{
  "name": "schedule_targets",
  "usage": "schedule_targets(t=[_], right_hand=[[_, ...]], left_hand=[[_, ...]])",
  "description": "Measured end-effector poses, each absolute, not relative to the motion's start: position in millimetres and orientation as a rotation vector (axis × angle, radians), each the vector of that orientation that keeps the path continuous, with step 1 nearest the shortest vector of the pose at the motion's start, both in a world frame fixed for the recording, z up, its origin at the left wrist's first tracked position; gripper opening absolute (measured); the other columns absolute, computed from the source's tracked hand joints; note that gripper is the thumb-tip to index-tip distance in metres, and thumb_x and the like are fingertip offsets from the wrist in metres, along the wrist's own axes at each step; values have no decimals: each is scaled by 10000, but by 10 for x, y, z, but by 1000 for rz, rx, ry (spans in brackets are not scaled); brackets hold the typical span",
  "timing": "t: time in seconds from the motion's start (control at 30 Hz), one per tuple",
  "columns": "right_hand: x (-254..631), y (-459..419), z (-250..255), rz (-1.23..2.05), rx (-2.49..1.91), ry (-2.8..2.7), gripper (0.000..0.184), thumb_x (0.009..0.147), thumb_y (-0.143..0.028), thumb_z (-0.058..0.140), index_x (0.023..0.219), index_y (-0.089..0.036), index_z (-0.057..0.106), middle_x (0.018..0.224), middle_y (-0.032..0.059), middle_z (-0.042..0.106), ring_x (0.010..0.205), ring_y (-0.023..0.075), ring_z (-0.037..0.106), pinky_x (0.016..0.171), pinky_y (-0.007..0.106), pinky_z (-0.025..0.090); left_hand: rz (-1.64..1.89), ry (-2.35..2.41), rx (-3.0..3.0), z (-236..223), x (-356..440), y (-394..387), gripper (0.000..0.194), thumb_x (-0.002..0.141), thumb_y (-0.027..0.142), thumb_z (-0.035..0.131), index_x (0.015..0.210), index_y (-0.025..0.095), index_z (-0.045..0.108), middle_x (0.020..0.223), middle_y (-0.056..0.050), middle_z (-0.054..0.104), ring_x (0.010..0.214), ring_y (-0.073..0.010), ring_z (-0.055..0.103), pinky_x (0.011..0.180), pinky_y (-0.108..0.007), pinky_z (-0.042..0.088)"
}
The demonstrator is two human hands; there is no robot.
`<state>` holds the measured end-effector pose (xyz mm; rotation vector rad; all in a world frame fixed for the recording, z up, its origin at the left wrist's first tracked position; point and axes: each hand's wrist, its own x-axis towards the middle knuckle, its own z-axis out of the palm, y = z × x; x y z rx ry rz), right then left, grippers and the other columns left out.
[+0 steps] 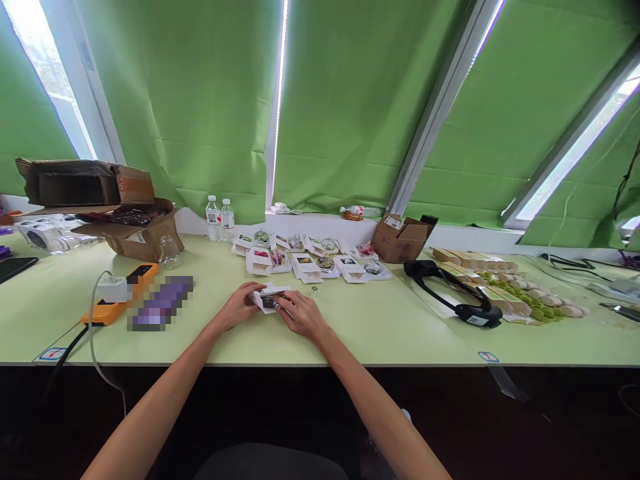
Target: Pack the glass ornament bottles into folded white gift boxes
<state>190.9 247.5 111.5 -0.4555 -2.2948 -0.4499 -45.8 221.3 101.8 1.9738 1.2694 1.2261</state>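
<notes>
While L hand (239,304) and R hand (303,314) clamp white box (258,299) between them, sm. cartons (305,269) w/ pkts. (327,265) alongside lie beyond.

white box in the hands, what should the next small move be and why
I'd probably steady the white box with the left hand while the right hand secures its fingertip contact on the dark, shiny item: the left already holds the box, and the right's fingers are at the item. Whether it's going in or out, I can't tell.
</notes>
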Motion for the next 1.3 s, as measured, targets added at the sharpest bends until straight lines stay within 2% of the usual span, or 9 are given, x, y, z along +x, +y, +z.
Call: schedule_targets(t=[0.63, 0.83, 1.13, 1.3], right_hand=[[1891, 2444, 1096, -480, -424, -2325, 306, 949, -289, 473, 1201, -154, 584, 1015, 119, 645, 887, 208, 630, 671, 303, 511], [1897, 2452, 1090, -475, -414, -2346, 316, 962, -261, 434, 1220, -144, 574, 889, 100, 656, 777, 187, 630, 605, 286, 494], [1870, 2497, 1014, -453, -481, -2291, 283, 939, -349, 524, 1121, -165, 638, 901, 101, 688, 773, 178, 651, 620, 259, 483], [1837, 2529, 972, -481, -519, -2260, 234, 936, -307, 526, 1073, -165, 654, 901, 87, 708, 750, 169, 651, 599, 254, 461]], left_hand=[[1191, 1254, 1998, 1024, -470, 2199, 499, 744, 285, 657, 1236, 257, 583, 1338, -93, 487, 1208, -262, 518, 1043, -442, 410], [1199, 1281, 2001, 1010, -464, 2191, 494, 745, 296, 666, 1232, 272, 583, 1358, -77, 476, 1221, -253, 515, 1046, -416, 413], [1198, 1335, 2035, 994, -450, 2202, 468, 750, 303, 671, 1212, 277, 601, 1349, -74, 463, 1238, -251, 505, 1044, -383, 424], [1225, 1381, 2058, 993, -416, 2194, 449, 734, 285, 680, 1180, 287, 625, 1325, -59, 482, 1206, -247, 534, 1029, -375, 443]])
